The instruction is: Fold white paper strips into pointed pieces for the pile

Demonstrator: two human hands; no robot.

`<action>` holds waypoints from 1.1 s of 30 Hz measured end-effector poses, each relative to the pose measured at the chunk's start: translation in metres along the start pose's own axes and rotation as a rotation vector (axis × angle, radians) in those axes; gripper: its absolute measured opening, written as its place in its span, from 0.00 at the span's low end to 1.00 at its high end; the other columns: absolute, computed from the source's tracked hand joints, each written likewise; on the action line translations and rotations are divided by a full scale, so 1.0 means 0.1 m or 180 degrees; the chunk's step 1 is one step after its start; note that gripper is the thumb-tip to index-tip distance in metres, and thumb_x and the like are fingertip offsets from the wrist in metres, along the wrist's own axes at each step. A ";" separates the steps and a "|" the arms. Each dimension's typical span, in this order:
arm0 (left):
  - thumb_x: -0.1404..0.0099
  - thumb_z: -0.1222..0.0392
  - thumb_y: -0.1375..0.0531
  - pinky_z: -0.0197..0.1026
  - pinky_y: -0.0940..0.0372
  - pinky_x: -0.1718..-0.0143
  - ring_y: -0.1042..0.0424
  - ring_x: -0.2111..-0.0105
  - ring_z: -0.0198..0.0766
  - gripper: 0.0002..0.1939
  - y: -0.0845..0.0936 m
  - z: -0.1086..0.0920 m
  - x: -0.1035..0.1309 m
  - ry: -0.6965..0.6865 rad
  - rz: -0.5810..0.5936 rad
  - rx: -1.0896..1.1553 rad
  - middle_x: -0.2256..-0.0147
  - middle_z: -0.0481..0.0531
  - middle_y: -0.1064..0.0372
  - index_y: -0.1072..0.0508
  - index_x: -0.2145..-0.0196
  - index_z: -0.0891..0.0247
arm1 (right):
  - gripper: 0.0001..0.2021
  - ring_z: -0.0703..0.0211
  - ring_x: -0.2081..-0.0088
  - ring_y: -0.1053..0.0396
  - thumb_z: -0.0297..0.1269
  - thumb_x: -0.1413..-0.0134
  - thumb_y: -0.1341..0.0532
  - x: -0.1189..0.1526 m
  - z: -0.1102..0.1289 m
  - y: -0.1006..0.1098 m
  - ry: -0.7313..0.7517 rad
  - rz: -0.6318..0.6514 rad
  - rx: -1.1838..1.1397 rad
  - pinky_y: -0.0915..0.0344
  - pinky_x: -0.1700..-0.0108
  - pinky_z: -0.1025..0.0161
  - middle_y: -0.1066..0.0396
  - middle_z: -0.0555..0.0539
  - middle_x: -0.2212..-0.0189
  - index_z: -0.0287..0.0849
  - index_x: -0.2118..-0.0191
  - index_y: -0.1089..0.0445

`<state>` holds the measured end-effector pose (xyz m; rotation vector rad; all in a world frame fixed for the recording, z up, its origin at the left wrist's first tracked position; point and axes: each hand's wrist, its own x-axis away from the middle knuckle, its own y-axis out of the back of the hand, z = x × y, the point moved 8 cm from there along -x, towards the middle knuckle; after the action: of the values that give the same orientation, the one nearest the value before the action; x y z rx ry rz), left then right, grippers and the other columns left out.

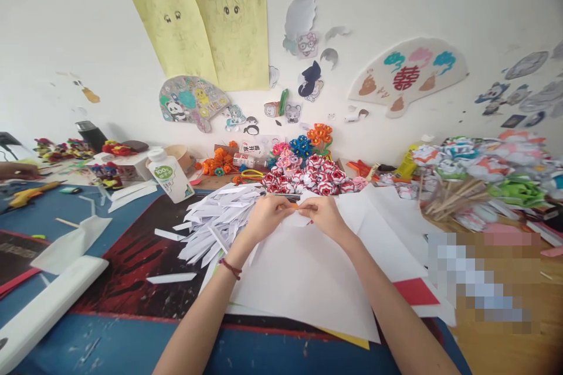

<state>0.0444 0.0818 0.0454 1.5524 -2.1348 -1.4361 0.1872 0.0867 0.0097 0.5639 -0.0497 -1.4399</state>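
Note:
My left hand (271, 215) and my right hand (322, 218) meet above large white paper sheets (303, 275) in the middle of the table. Both are closed, thumbs and fingers pinched round a small orange piece (296, 207) between them; its shape is mostly hidden by the fingertips. Just left of my left hand lies a heap of folded white paper strips (220, 217). Behind my hands stand red and white paper flowers (319, 176). A red sheet (417, 292) shows from under the white paper at the right.
A white bottle (170, 174) stands behind the strips. A long white object (53, 310) lies at the front left, near a yellow glue gun (33, 194). Another person's hand (20, 171) is at the far left edge. Sticks and paper flowers (519, 187) fill the back right.

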 end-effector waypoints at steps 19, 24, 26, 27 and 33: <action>0.33 0.54 0.46 0.35 0.42 0.68 0.32 0.69 0.34 0.13 0.11 0.12 0.07 0.0361 -0.0618 0.0551 0.62 0.50 0.26 0.28 0.57 0.61 | 0.13 0.59 0.75 0.32 0.45 0.53 0.35 0.07 -0.10 0.09 -0.0066 -0.0034 0.0057 0.34 0.71 0.62 0.26 0.46 0.74 0.39 0.70 0.25; 0.37 0.53 0.42 0.34 0.41 0.69 0.33 0.70 0.33 0.15 0.02 0.08 0.11 0.0328 -0.0511 0.0623 0.63 0.49 0.27 0.31 0.54 0.62 | 0.17 0.57 0.76 0.28 0.49 0.55 0.33 0.09 -0.12 -0.01 -0.0415 -0.0097 -0.1360 0.30 0.71 0.59 0.27 0.46 0.76 0.38 0.69 0.29; 0.37 0.54 0.42 0.34 0.42 0.69 0.34 0.70 0.33 0.11 -0.03 0.05 0.12 0.0233 -0.0420 0.0597 0.67 0.48 0.28 0.29 0.61 0.63 | 0.17 0.55 0.72 0.26 0.48 0.55 0.33 0.12 -0.10 -0.12 -0.0564 0.0152 -0.1654 0.28 0.66 0.57 0.25 0.44 0.73 0.37 0.68 0.29; 0.36 0.54 0.43 0.34 0.42 0.69 0.34 0.71 0.32 0.10 -0.04 0.05 0.12 0.0226 -0.0408 0.0563 0.70 0.47 0.30 0.28 0.64 0.63 | 0.17 0.55 0.71 0.25 0.48 0.54 0.34 0.13 -0.09 -0.17 -0.0662 0.0290 -0.1719 0.28 0.65 0.56 0.25 0.44 0.72 0.36 0.67 0.29; 0.39 0.56 0.40 0.35 0.44 0.70 0.36 0.73 0.33 0.09 -0.13 0.12 0.16 0.0253 0.0211 0.0147 0.75 0.46 0.32 0.27 0.71 0.64 | 0.17 0.61 0.75 0.29 0.47 0.54 0.34 0.20 -0.13 0.02 -0.0670 0.0261 -0.1166 0.32 0.70 0.63 0.27 0.47 0.73 0.37 0.63 0.28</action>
<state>0.0388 0.0762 0.0237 1.5123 -2.1665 -1.2913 0.1967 0.0727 -0.0071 0.1081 0.0242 -1.3816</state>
